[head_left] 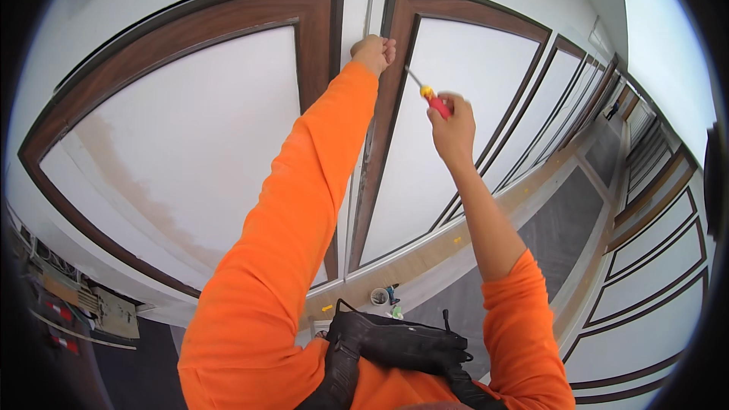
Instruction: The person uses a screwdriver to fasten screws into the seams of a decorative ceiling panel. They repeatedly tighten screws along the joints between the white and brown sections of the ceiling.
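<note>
My left hand (373,53) is raised with fingers curled against the dark edge of a brown wood-framed panel (495,4), beside a pale vertical strip (355,11); anything inside those fingers is hidden. My right hand (453,130) grips a red and yellow screwdriver (434,100), its metal shank angled up and left toward that frame, below my left hand. I cannot tell whether the tip touches it. Another white panel in a brown frame (175,152) is to the left.
Below, a bucket (378,297) and a cordless drill (392,291) stand near the wall. A black bag (395,342) hangs at my front. A corridor floor (543,235) runs right past more panels. Stacked materials (83,304) lie at lower left; a small distant figure (612,110) is down the corridor.
</note>
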Tool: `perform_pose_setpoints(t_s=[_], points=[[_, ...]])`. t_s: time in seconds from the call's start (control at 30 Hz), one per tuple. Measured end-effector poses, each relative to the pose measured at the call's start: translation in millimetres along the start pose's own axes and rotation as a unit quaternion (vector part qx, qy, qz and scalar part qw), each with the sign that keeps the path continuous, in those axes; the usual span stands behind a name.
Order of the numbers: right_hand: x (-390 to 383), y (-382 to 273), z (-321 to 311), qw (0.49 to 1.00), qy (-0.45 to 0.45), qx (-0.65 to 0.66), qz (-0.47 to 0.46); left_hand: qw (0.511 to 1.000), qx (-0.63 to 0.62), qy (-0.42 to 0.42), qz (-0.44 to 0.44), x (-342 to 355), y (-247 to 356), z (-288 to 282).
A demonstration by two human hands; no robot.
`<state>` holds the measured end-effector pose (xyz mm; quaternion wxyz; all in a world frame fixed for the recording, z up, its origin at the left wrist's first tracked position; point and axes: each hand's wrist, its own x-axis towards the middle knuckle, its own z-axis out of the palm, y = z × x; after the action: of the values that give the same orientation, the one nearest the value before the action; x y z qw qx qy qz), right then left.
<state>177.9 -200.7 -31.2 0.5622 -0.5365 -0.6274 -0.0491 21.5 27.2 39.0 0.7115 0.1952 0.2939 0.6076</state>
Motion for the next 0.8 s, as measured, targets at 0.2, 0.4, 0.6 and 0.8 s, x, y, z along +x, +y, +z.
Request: perform_pose_setpoints(t_s=[0.2, 0.4, 0.6, 0.8], points=[[-32.9, 16.1, -27.7, 0.820, -0.057, 0.416, 0.389, 0.991, 0.028, -0.131, -0.006, -24.5, -5.2, -13.1], [-11.3, -26.6, -21.8, 0.855, -0.083, 0.413, 0.304, 0.914, 0.386, -0.076, 0.104, -50.7, 20.5, -28.7], [36.6, -26.8, -2.1, 0.916, -0.112, 0.293, 0.251, 0.416, 0.693, -0.020, 0.588, -61.2, 30.5, -40.1], [67.0, -27.6, -2.2, 0.941, -0.124, 0.216, 0.230, 0.034, 0.697, -0.120, 0.706, -54.2, 60.8, -11.1]])
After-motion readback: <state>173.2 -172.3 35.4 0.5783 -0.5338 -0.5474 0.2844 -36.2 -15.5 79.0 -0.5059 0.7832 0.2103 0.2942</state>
